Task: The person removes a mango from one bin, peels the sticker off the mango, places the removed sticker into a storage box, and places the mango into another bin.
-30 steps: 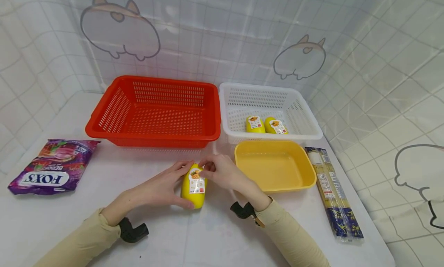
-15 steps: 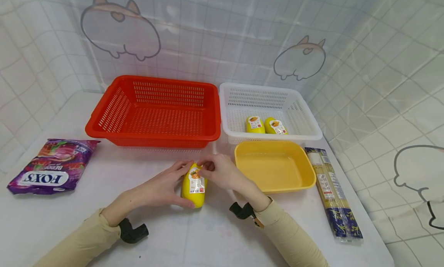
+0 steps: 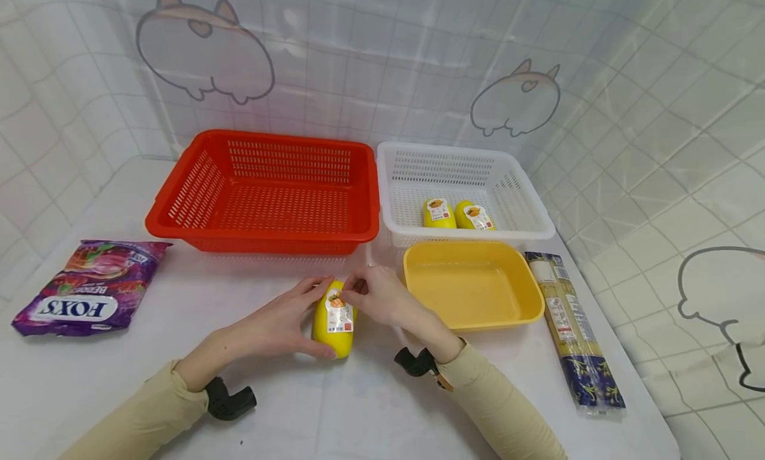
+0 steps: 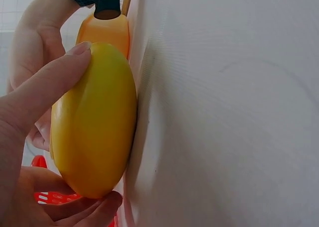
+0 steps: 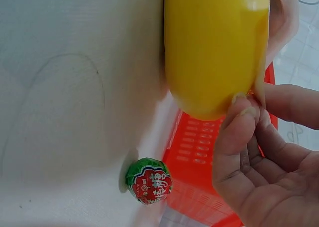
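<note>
A yellow mango (image 3: 325, 337) with a white label (image 3: 340, 320) on top lies on the white table. My left hand (image 3: 271, 326) grips it lengthwise, thumb at the near end and fingers at the far end. In the left wrist view the thumb (image 4: 55, 80) presses on the mango's smooth side (image 4: 97, 127). My right hand (image 3: 385, 299) is at the label's upper right edge. In the right wrist view its thumb and forefinger (image 5: 286, 102) pinch a thin edge of the label beside the mango (image 5: 214, 48).
A red basket (image 3: 263, 236) and a white basket (image 3: 478, 234) stand behind; two labelled mangoes (image 3: 439, 213) lie in the white one. Right of my hands is a yellow tub (image 3: 472, 287), then a noodle packet (image 3: 574, 334). A purple bag (image 3: 92, 287) lies left. A green-wrapped candy (image 5: 148, 181) sits near my right hand.
My left hand and the mango stay in place. The fingertips of my right hand shift only slightly at the label's upper edge.
</note>
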{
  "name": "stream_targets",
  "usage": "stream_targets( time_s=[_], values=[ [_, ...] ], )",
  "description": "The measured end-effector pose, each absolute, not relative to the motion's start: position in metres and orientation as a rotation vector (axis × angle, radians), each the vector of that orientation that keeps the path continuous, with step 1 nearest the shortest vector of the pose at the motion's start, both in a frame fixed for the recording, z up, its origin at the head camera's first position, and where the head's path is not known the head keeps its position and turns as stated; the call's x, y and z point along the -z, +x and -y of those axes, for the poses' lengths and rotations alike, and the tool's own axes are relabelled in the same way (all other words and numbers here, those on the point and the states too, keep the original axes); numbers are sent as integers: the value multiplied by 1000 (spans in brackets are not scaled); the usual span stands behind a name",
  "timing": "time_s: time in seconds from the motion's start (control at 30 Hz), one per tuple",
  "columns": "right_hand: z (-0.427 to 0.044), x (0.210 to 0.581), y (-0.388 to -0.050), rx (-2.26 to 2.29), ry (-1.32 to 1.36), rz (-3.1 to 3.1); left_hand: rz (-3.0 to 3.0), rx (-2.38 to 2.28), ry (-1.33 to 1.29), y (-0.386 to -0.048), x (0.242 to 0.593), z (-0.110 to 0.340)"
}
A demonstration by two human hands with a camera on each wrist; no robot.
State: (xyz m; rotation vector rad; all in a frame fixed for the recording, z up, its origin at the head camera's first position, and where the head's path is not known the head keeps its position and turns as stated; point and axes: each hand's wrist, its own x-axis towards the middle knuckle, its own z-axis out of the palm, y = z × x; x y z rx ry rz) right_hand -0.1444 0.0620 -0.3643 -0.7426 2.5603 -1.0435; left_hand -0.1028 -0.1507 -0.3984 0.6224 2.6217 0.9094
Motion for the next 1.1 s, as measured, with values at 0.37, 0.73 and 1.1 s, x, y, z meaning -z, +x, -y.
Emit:
stream_targets(
  time_s=[0.37, 0.73, 1.1],
  values=[
    [-62, 364, -144, 1051, -765, -2555, -2634, -896, 620, -103, 398, 151],
    [-63, 361, -141, 1037, -792, -2556, -2636, -914, 648, -103, 399, 152],
    [-63, 362, -140, 1013, -811, -2571, -2629, -916, 649, -106, 401, 152]
  ],
)
